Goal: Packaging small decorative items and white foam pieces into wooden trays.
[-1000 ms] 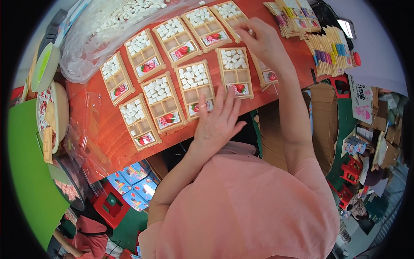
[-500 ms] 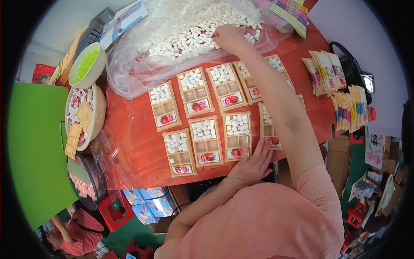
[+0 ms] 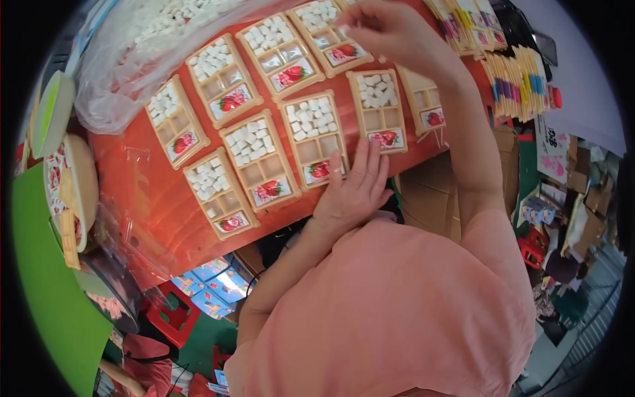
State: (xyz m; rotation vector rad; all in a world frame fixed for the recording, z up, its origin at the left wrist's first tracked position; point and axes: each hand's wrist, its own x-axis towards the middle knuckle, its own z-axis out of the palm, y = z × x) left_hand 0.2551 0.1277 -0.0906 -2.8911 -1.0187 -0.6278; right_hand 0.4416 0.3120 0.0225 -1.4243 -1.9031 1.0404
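Note:
My right hand is raised over the far row of tan compartment trays. Its thumb and fingers pinch a small white marshmallow-like piece. My left hand lies flat at the table's near edge, fingers stretched out, beside a tray with a strawberry-print packet. Each tray I can see well has white pieces in its large compartment and such a packet at its near end. One small compartment of the nearest left tray also holds a white piece. My right arm partly covers the trays on the right.
A clear plastic bag of white pieces lies at the far left of the red table. Bowls stand at the left edge. Stacked packed trays stand far right. Red stools and a person in pink are lower left.
My right hand has come back from the bag of white pieces to above the trays. The view has shifted, so the trays appear farther left and higher. My left hand stays at the near edge.

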